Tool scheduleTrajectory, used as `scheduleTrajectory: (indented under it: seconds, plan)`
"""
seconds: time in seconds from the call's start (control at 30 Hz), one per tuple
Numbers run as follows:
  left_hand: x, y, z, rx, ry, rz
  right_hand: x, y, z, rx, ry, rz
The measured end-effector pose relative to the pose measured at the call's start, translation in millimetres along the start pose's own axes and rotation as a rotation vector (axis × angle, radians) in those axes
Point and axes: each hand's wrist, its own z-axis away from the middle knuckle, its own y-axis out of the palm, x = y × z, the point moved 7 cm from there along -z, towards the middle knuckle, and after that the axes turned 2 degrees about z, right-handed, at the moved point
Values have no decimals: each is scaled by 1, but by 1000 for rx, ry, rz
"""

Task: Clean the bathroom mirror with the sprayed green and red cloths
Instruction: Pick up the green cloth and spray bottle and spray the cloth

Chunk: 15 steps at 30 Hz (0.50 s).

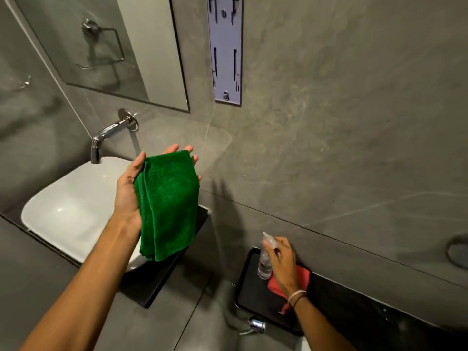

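Note:
A folded green cloth [168, 203] lies draped over the palm of my left hand [128, 191], which is held up flat above the sink's right edge. My right hand [283, 262] is lower right, closed around a small clear spray bottle [264, 259] that stands on a black tray [249, 290]. A red cloth [302, 277] lies on that tray, partly hidden under my right hand and wrist. The mirror [106, 49] hangs on the wall at upper left, above the tap.
A white basin [65, 214] sits at left under a chrome wall tap [109, 135]. A pale wall bracket plate [225, 49] is right of the mirror. A dark ledge [367, 307] runs along the grey tiled wall at lower right. A chrome fitting [255, 325] sits below the tray.

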Motion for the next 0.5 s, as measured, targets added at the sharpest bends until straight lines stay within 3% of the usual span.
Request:
scheduleTrajectory:
  seconds: [0.27, 0.5]
  plan:
    - [5, -3, 10, 7, -14, 18, -41, 4, -12, -7, 21, 44]
    - [-6, 12, 9, 25, -3, -20, -27, -7, -7, -40, 69, 143]
